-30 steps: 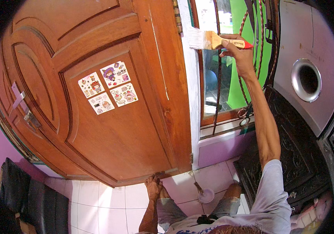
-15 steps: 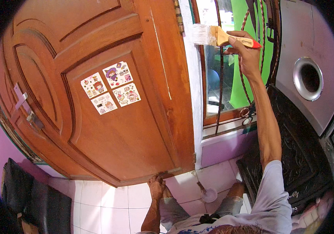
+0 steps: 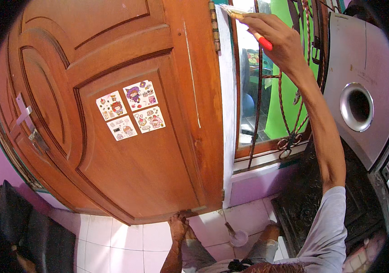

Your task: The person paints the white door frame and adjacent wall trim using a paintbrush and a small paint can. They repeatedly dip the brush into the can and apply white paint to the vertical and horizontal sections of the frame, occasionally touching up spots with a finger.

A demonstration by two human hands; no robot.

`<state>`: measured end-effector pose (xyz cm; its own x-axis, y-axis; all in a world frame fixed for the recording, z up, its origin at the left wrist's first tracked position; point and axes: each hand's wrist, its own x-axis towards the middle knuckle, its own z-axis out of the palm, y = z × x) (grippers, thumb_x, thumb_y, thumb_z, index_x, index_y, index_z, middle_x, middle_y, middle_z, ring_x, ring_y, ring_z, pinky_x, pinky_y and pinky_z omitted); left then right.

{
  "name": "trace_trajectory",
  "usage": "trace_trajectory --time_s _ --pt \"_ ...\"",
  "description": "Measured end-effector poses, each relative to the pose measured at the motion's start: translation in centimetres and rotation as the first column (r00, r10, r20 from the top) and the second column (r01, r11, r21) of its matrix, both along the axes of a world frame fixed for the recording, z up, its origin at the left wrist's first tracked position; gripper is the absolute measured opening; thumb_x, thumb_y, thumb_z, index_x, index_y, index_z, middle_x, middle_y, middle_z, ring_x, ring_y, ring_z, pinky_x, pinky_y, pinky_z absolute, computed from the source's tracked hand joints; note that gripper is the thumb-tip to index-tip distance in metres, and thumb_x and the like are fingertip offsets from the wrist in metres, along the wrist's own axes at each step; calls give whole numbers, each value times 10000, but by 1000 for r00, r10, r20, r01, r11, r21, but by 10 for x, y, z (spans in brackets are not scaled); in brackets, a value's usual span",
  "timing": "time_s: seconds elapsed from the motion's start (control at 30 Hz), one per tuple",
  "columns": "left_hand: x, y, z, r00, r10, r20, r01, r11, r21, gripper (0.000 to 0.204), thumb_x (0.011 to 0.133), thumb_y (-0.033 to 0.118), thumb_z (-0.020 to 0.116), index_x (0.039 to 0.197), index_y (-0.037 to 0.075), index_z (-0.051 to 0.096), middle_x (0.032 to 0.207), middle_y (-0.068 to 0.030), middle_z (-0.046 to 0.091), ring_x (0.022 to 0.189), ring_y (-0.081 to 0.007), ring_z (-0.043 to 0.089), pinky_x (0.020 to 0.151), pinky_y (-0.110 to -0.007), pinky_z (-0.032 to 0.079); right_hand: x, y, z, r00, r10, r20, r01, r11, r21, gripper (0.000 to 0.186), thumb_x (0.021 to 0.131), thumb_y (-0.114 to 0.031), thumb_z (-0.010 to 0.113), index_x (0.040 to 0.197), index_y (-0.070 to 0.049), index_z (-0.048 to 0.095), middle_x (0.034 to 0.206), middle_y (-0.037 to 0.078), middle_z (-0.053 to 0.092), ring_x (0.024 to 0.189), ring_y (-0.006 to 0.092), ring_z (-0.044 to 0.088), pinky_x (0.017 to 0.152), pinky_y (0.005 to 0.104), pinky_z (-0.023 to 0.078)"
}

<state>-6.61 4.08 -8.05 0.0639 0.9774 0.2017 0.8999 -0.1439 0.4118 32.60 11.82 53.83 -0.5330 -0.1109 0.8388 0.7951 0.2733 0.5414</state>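
Head view: the brush (image 3: 265, 42) has risen to the upper centre of the frame and now slants down-right, its tip at the white post (image 3: 226, 86); the right hand (image 3: 280, 41) is closed around it. Brushwork appears to have shifted to a higher stretch of post. Left hand (image 3: 178, 226), lower centre, is half-curled at the door's (image 3: 158, 182) bottom edge; cannot tell whether it grips.

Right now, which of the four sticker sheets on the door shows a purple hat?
The upper-right sheet, which alone shows a pointed purple hat; the other three sheets have none.
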Motion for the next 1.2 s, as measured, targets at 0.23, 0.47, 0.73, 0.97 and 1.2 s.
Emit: trace_trajectory --time_s 0.23,0.47,0.73,0.97,1.2 --pt "-1 6 -22 999 -41 23 37 988 147 402 842 259 716 1198 77 675 1324 -184 588 1249 -377 509 1085 -524 328 2 -5 -24 985 -100 140 100 995 7 348 835 -92 662 1177 -152 651 1055 45 698 934 273 682 743 404 577" --pt "-11 2 -24 995 -56 83 43 988 150 438 840 264 713 1231 74 657 1345 -187 579 1264 -379 495 1104 -522 318 -12 -56 -74 956 -214 199 274 893 -358 332 865 -86 722 1193 -138 696 1093 74 719 976 263 694 780 391 599" --pt "-5 -2 -10 994 -78 71 65 983 170 405 855 262 707 1206 64 666 1363 -186 569 1266 -376 492 1114 -524 307 -25 -29 10 984 -172 51 175 982 -65 252 916 -83 715 1166 -60 703 1069 63 729 955 195 693 786 329 568" --pt "-5 8 -29 998 -53 26 50 995 89 426 854 266 710 1225 62 661 1374 -195 569 1287 -381 483 1116 -530 305 -17 -28 -81 976 -164 140 196 947 -256 352 843 -59 619 1182 -151 646 1032 56 657 956 274 671 710 427 570" --pt "-15 3 -36 998 -43 40 38 992 121 438 866 256 696 1246 46 646 1373 -208 569 1279 -389 483 1118 -531 304 -27 -62 -108 974 -90 208 204 748 -631 306 891 -23 649 1182 -109 686 1027 57 693 869 277 684 719 430 567"
